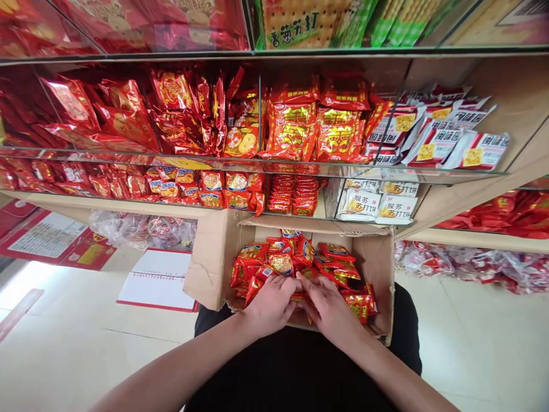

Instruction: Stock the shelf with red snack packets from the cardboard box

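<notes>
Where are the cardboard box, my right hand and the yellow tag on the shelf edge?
Cardboard box (208,258): head view, on its outspread left flap.
Right hand (326,296): head view, on the back of the hand.
Yellow tag (185,163): head view, on the middle of its face.

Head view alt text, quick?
A person's left hand and right hand meet over red snack packets in an open cardboard box at their knees. Behind it, shelves hold more packets, mostly red, some white.

Wht cracker pkts (484,151) on shelf (514,91); red-edged wht card (154,286) on flr (86,360); clear bags (137,230) nearby, contents unclear.
</notes>
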The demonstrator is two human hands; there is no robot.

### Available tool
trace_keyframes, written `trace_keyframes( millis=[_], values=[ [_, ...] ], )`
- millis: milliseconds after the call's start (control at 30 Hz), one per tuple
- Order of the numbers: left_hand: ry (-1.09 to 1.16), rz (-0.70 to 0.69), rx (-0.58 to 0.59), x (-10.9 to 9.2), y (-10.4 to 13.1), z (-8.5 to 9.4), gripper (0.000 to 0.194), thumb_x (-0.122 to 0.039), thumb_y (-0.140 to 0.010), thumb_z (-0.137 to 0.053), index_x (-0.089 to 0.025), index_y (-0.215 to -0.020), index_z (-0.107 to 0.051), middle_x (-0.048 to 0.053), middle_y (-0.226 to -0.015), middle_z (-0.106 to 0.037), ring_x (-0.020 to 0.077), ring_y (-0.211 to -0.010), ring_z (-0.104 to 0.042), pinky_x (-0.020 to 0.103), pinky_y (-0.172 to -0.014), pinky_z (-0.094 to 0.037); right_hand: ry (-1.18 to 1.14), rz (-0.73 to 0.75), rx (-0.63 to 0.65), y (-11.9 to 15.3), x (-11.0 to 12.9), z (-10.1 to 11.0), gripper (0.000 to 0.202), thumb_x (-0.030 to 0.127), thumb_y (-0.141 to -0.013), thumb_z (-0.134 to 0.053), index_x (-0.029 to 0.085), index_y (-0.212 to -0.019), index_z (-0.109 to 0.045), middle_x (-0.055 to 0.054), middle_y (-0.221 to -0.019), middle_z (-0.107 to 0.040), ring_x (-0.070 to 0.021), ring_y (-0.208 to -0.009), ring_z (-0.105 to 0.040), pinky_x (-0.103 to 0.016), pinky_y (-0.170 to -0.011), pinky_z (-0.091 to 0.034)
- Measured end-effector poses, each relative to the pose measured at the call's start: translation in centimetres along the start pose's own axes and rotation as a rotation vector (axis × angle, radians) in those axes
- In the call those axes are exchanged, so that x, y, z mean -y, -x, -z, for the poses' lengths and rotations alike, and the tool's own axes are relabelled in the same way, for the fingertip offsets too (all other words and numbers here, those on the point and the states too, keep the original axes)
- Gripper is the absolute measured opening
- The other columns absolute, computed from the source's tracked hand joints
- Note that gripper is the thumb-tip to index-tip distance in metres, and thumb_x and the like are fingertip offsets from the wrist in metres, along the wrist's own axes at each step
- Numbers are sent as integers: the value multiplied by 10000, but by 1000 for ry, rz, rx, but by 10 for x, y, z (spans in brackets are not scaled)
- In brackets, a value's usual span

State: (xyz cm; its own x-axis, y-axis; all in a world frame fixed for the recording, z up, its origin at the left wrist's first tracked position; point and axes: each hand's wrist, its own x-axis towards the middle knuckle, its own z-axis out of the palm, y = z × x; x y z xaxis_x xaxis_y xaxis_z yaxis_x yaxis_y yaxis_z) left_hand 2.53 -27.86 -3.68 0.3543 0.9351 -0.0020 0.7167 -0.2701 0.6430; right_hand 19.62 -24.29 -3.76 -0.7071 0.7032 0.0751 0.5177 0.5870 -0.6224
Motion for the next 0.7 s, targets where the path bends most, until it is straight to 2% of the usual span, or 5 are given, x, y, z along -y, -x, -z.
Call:
trace_keyframes(
  millis=[167,333,467,600,700],
  values=[
    [535,167,-253,1,-11,27,452,-238,-732,-578,-217,-1132,-368,51,-1033,-561,134,-883,-562,299,-790,-467,-277,-266,-185,-13,3,29,431,332,-829,-477,220,-1245,-449,-67,-940,-634,-211,-837,-592,-369,-764,-490],
    [872,319,-205,9,-16,30,367,-273,-756,-552,-187,-1080,-401,-24,-712,-573,81,-593,-537,230,-579,-454,-611,-388,-207,-19,-1,34,521,375,-811,-487,227,-1288,-336,-63,-991,-614,-173,-817,-613,-317,-721,-518],
    [547,256,-311,22,-15,40,303,-257,-795,-493,-198,-1088,-447,23,-839,-612,125,-763,-579,276,-694,-470,-414,-244,-123,-23,-3,45,379,357,-794,-515,244,-1155,-491,-48,-1111,-575,-179,-918,-586,-314,-795,-487],
    [-157,226,-527,57,-11,59,263,-268,-791,-487,-199,-1042,-533,96,-1137,-540,237,-1119,-444,428,-945,-351,-135,-276,-352,-42,-23,71,248,383,-807,-491,223,-963,-599,-33,-928,-637,-175,-743,-600,-310,-670,-499],
    [-429,333,-589,81,-7,59,276,-291,-788,-487,-185,-1035,-550,129,-1263,-444,286,-1220,-333,459,-967,-306,136,-259,-460,-73,-45,83,243,308,-817,-464,173,-939,-625,-75,-929,-635,-209,-818,-593,-362,-766,-477]
  ],
)
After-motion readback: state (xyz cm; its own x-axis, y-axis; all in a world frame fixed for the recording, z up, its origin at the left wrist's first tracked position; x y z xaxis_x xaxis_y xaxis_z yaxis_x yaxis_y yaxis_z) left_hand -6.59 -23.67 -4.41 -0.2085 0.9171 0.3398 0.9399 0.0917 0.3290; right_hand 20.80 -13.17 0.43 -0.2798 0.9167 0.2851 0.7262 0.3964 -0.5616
